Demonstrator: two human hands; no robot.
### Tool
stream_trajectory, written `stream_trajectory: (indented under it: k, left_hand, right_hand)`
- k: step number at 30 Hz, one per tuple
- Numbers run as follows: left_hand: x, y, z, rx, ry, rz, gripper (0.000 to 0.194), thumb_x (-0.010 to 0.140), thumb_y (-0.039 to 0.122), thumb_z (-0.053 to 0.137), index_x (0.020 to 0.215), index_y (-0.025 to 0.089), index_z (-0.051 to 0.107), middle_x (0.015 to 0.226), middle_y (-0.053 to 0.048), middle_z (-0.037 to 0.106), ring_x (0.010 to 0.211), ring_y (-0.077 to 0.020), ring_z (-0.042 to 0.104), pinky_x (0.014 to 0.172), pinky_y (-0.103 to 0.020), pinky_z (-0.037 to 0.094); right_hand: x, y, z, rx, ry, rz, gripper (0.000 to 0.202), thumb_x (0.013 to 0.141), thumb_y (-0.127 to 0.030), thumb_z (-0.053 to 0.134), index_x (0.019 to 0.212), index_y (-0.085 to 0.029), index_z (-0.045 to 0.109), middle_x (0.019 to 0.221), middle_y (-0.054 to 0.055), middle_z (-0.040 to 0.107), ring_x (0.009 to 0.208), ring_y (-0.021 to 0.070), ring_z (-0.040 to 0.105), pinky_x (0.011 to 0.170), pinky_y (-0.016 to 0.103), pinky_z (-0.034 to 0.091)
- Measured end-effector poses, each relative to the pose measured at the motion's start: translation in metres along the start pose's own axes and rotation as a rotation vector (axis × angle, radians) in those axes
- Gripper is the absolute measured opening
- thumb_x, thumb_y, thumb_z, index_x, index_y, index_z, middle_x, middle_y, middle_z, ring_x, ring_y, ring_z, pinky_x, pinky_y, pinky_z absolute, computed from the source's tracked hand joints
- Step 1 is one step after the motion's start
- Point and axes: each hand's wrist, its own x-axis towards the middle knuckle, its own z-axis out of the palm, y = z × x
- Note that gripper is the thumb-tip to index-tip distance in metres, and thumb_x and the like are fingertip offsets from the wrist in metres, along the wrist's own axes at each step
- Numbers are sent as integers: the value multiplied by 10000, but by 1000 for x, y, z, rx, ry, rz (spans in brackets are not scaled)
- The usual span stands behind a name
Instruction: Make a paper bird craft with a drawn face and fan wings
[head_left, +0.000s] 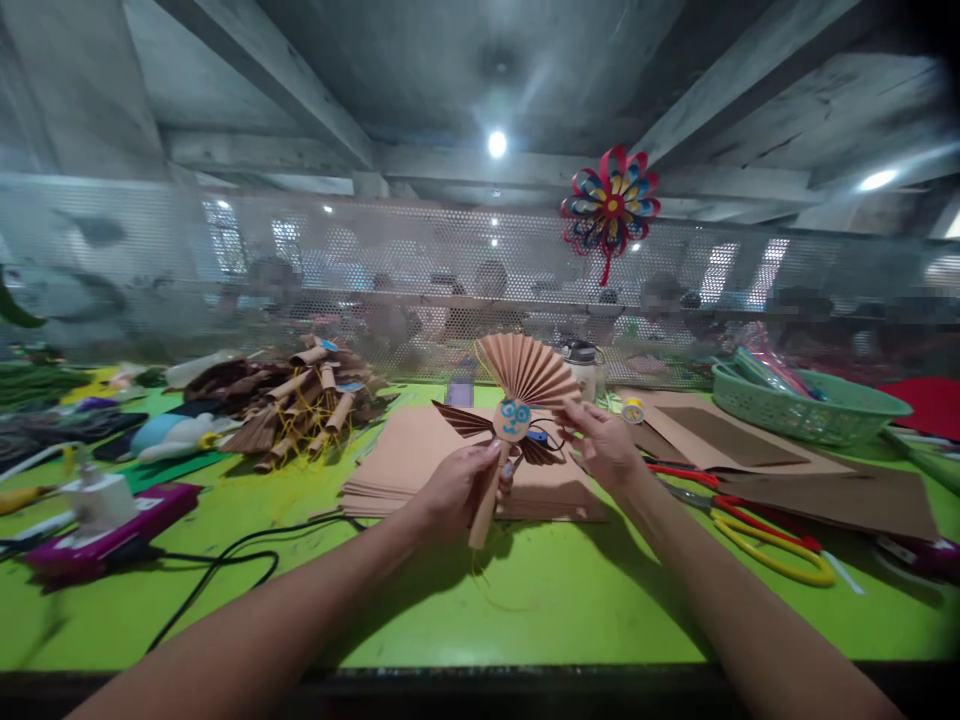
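Note:
A brown paper craft figure (pixel 514 422) has a pleated fan (pixel 531 368) at its top, a round face with blue markings, folded side wings and a rolled paper tube (pixel 487 495) for a body. My left hand (pixel 466 488) is closed around this tube below the face, with the thumb in front. At the fan's lower right edge, my right hand (pixel 600 440) pinches the pleated paper between thumb and fingers. Yellow thread hangs from the tube's bottom end. Behind the figure lies a stack of brown paper sheets (pixel 397 450).
Rolled paper pieces with yellow threads (pixel 315 400) are heaped at left. A purple power strip (pixel 112 535) and black cable lie nearer. Right are yellow-handled scissors (pixel 780 550), brown sheets (pixel 832 490) and a green basket (pixel 810 410). A perforated screen (pixel 420 270) stands behind, with a paper flower (pixel 613 205) hanging.

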Motion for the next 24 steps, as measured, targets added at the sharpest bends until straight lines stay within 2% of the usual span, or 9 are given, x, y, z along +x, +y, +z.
stream_trajectory:
  k: [7, 12, 14, 17, 21, 24]
  left_hand:
    - [2, -7, -5, 46, 19, -16, 220, 965, 337, 575, 913, 128, 619, 733, 17, 595, 571, -96, 552, 537, -226, 476]
    - [3, -3, -11, 28, 32, -34, 251, 968, 372, 566, 935, 128, 617, 775, 3, 606, 604, -105, 575, 552, -240, 499]
    - [4, 0, -13, 18, 37, -16, 236, 963, 360, 576, 938, 128, 615, 792, 0, 608, 619, -108, 580, 562, -244, 505]
    - [5, 7, -12, 5, 43, 51, 194, 956, 317, 592, 936, 125, 615, 788, 4, 603, 629, -108, 582, 577, -246, 509]
    - [2, 18, -4, 5, 10, 108, 146, 928, 269, 628, 927, 124, 609, 799, -11, 637, 629, -117, 605, 598, -251, 516]
    - [-1, 24, 3, 1, 22, 143, 170, 863, 267, 707, 906, 130, 617, 774, -30, 667, 618, -125, 625, 585, -217, 504]
  right_hand:
    - [17, -7, -14, -95, 285, -273, 265, 627, -398, 821, 755, -209, 688, 677, -34, 681, 639, 130, 599, 618, 269, 443]
    - [17, -3, -15, -126, 316, -318, 217, 645, -354, 795, 756, -206, 682, 664, -40, 654, 642, 131, 563, 655, 282, 443]
    - [15, 1, -14, -136, 254, -247, 207, 630, -339, 804, 738, -205, 689, 653, -32, 663, 625, 131, 558, 641, 284, 445]
    - [9, 9, -11, -159, 64, -49, 184, 604, -299, 811, 714, -180, 724, 644, 13, 693, 608, 145, 582, 593, 289, 445]
    - [-6, 19, 1, -166, -239, 181, 168, 573, -171, 768, 740, -170, 760, 808, 72, 755, 742, 193, 650, 625, 305, 487]
    - [-19, 23, 15, -127, -429, 260, 344, 557, -102, 735, 885, -199, 770, 977, 66, 752, 892, 214, 655, 701, 316, 516]
